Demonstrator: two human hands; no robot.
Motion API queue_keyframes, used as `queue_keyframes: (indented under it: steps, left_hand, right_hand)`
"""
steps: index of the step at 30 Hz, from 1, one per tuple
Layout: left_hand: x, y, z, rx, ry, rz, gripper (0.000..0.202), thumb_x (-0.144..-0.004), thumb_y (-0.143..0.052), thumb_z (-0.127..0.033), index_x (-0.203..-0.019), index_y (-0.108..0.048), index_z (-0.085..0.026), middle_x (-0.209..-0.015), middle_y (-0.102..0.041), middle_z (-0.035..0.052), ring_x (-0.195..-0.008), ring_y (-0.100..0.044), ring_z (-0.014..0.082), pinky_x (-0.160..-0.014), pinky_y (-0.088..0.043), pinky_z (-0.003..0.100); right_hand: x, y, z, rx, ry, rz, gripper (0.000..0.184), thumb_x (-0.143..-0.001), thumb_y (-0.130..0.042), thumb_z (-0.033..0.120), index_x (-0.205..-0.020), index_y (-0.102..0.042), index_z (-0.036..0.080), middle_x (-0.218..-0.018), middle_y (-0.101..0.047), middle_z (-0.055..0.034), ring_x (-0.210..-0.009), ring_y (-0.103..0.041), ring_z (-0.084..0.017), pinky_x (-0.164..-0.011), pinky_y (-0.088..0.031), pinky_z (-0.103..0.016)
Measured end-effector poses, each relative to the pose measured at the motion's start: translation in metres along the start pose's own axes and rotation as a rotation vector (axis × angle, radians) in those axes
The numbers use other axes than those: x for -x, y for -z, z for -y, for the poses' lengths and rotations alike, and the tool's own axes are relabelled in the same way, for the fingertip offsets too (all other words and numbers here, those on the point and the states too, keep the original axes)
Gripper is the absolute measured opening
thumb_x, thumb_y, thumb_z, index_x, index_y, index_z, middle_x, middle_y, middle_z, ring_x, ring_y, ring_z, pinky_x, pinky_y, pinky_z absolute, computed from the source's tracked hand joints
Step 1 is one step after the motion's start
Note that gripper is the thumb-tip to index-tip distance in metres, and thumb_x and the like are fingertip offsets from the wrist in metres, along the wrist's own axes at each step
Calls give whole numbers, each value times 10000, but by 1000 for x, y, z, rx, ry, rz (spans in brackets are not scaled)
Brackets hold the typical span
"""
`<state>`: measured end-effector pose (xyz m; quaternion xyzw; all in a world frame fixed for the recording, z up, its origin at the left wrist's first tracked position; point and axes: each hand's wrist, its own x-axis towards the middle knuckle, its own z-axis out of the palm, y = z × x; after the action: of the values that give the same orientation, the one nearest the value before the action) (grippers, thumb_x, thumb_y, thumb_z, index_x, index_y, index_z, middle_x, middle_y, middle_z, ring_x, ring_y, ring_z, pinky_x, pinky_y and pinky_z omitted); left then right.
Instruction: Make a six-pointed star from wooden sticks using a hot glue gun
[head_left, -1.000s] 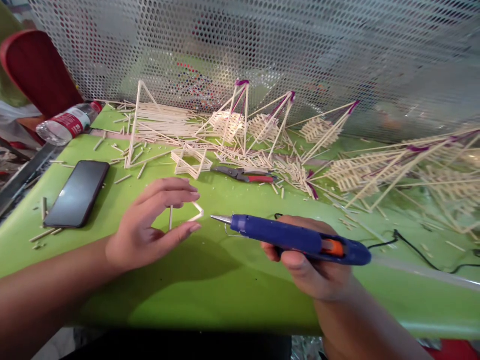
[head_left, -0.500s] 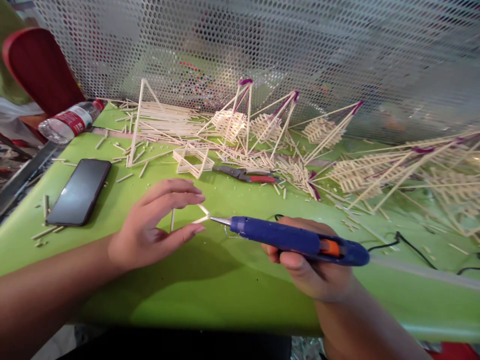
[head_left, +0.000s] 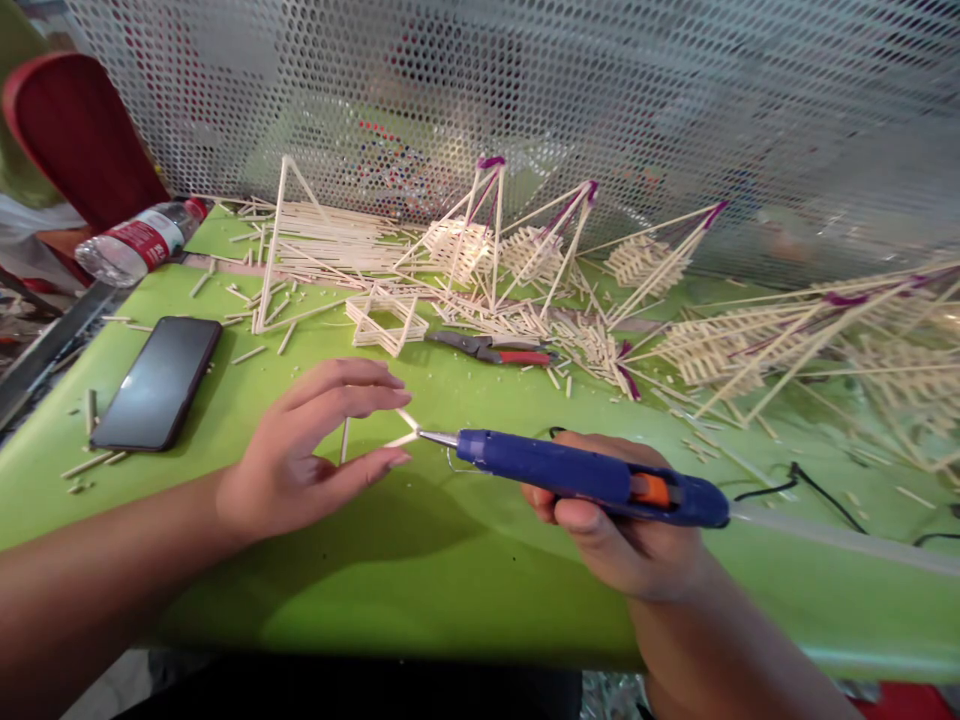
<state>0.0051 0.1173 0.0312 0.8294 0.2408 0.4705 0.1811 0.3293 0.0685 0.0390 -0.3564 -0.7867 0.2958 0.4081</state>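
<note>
My left hand (head_left: 311, 440) holds a small frame of thin wooden sticks (head_left: 405, 437) between thumb and fingers. Two of its sticks meet in a point facing right, and another stick shows inside the curve of my hand; the rest is hidden by the fingers. Wrapped around a blue hot glue gun (head_left: 555, 470) with an orange trigger is my right hand (head_left: 630, 540). The metal nozzle (head_left: 439, 438) is at the frame's pointed corner, seemingly touching it. A clear glue stick (head_left: 840, 540) sticks out of the gun's back end.
Behind my hands lie red-handled pliers (head_left: 517, 355), a star-shaped stick frame (head_left: 386, 320) and loose sticks (head_left: 337, 240). Stick models with purple tips (head_left: 491, 165) stand along a perforated metal screen (head_left: 600, 90). A phone (head_left: 157, 385) and bottle (head_left: 142, 240) are left; a black cord (head_left: 832, 500) runs right.
The glue gun has shifted slightly left, its nozzle closer against the corner of the stick frame. My left hand stays almost still.
</note>
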Motion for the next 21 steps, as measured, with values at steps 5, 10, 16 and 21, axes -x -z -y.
queue_keyframes:
  steps: [5,10,16,21]
  left_hand:
    - [0,1,0,-10,6,16,400,-986,-868,-179,-1359,-725,-156,-1322,-786,144,-1307,-758,227,-1080,-670,332]
    - [1,0,0,-5,11,16,403,-985,-870,-183,-1360,-722,-162,-1321,-787,138,-1312,-757,231,-1082,-673,342]
    - [0,0,-1,-22,11,29,395,-992,-864,-190,-1359,-721,-162,-1326,-785,140,-1311,-761,230,-1095,-672,351]
    - [1,0,-1,-8,13,20,405,-987,-866,-182,-1364,-719,-166,-1328,-784,138,-1317,-759,236,-1055,-689,336]
  right_hand:
    - [1,0,0,-2,-9,4,298,-1120,-698,481,-916,-687,263,-721,-653,26,-536,-586,-132,-502,-404,-307]
    - [1,0,1,-15,-1,2,279,-1125,-698,461,-925,-692,266,-729,-655,30,-535,-594,-131,-493,-420,-305]
    - [-2,1,5,17,10,-2,285,-1139,-672,486,-946,-692,277,-716,-645,27,-513,-580,-140,-467,-419,-314]
    - [-4,2,7,49,10,1,295,-1143,-659,492,-936,-679,283,-695,-642,32,-507,-567,-137,-466,-405,-316]
